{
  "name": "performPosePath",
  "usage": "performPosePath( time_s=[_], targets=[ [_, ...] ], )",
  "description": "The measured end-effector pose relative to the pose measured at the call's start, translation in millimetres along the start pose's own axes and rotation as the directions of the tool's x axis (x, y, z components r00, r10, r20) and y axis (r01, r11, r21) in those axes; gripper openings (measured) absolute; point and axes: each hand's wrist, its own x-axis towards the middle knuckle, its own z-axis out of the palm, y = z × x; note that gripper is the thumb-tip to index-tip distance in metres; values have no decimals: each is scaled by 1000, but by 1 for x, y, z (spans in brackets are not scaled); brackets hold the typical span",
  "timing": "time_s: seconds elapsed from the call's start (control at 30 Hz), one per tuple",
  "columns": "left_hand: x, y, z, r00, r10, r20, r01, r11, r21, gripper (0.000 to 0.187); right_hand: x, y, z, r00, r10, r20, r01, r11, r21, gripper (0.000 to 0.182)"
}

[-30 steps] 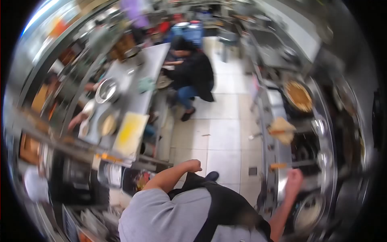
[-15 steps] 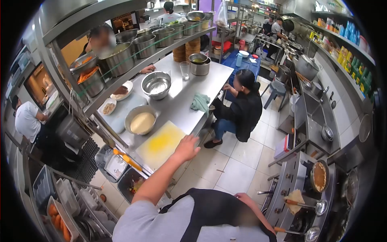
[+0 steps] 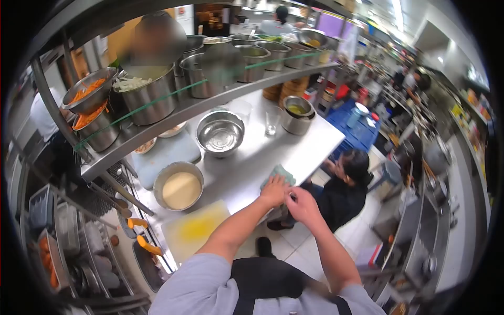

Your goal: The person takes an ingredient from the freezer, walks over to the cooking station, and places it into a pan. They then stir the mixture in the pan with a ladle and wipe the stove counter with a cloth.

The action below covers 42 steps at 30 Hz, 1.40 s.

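My left hand (image 3: pixel 274 192) lies over a crumpled pale green cloth (image 3: pixel 285 171) at the front edge of the steel table, its fingers bent onto the fabric. Close against it, my right hand (image 3: pixel 304 206) is closed with the fingers curled in. Whatever those fingers may hold is hidden. To the left of both hands is a pale cutting board (image 3: pixel 170 240) with a yellow stain. Behind the board stands a metal bowl (image 3: pixel 157 181) of cream-coloured batter. A shiny metal bowl (image 3: pixel 201 144) sits farther back.
A person in black (image 3: pixel 344 189) is low beside the table's right end. Overhead, a steel shelf (image 3: pixel 210 89) carries several metal pots. A glass (image 3: pixel 273 121) and nested pots (image 3: pixel 297 118) stand at the back. Orange handles (image 3: pixel 149 245) stick out near the left front corner.
My left hand has moved right and back from beside the board onto the cloth. My right hand has come up from my side to meet it. The view has shifted.
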Motion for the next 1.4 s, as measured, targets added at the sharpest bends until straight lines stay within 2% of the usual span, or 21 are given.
performPosePath(
  time_s=[0.03, 0.07, 0.13, 0.2, 0.27, 0.33, 0.37, 0.43, 0.5, 0.57, 0.6, 0.67, 0.7, 0.77, 0.87, 0.93, 1.03, 1.13, 1.17, 1.27, 1.4],
  targets=[
    [13, -13, 10, 993, -47, 112, 52, 998, -46, 49, 50, 16, 9, 986, -149, -73, 148, 989, -17, 22],
    [30, -19, 18, 983, -139, 122, 146, 988, -54, 47, 98, 22, 13, 988, -146, -38, 148, 987, 55, 24],
    [38, -11, -31, 979, -58, 195, 59, 998, -2, 42, 192, 17, 15, 978, -211, -1, 210, 974, 91, 29],
    [27, -3, -105, 998, 25, -52, -23, 999, 48, 28, 275, 22, 34, 946, -323, -15, 323, 940, 114, 33],
    [23, 11, -222, 980, 3, -201, 6, 999, 47, 30, 351, 28, 57, 932, -359, 39, 356, 931, 79, 37],
    [20, 10, -315, 893, 64, -446, 63, 963, 263, 22, 412, 37, 82, 924, -366, 110, 368, 930, -5, 41],
    [18, 10, -354, 817, 66, -572, 164, 925, 342, 17, 435, 39, 93, 929, -333, 159, 347, 935, -70, 42],
    [18, 0, -435, 807, 61, -588, 291, 824, 486, 19, 470, 40, 115, 905, -321, 279, 394, 881, -263, 39],
    [28, -28, -488, 715, -48, -698, 461, 782, 418, 21, 489, 42, 132, 857, -344, 383, 475, 817, -328, 35],
    [47, -59, -527, 705, 18, -709, 515, 675, 529, 24, 495, 43, 147, 818, -334, 468, 546, 707, -450, 24],
    [52, -82, -538, 704, 16, -710, 520, 669, 531, 24, 496, 44, 155, 810, -334, 482, 558, 691, -459, 24],
    [59, -127, -550, 830, -122, -545, 495, 611, 618, 19, 498, 51, 172, 801, -356, 481, 582, 651, -487, 22],
    [65, -133, -552, 828, -119, -548, 497, 607, 620, 19, 497, 54, 177, 796, -381, 470, 596, 624, -506, 20],
    [74, -139, -555, 811, -422, -405, 580, 490, 651, 15, 496, 60, 187, 805, -389, 447, 581, 669, -464, 22],
    [83, -137, -555, 836, -374, -401, 546, 510, 664, 15, 498, 68, 196, 786, -453, 421, 608, 689, -394, 21],
    [92, -126, -559, 858, -343, -383, 513, 520, 683, 16, 496, 69, 196, 818, -482, 313, 570, 753, -329, 18],
    [106, -122, -564, 871, -273, -408, 490, 548, 679, 16, 500, 73, 201, 802, -487, 346, 594, 717, -366, 20],
    [124, -126, -566, 890, -131, -436, 421, 601, 680, 17, 506, 81, 209, 829, -467, 308, 552, 773, -313, 25],
    [132, -133, -563, 903, -121, -412, 396, 603, 692, 18, 507, 80, 207, 833, -467, 297, 547, 777, -313, 25],
    [151, -146, -547, 908, -107, -406, 376, 637, 673, 17, 511, 70, 200, 842, -240, 482, 437, 828, -351, 33],
    [164, -144, -541, 875, -228, -428, 464, 650, 601, 19, 512, 71, 202, 853, -249, 459, 420, 848, -322, 32]
  ],
)
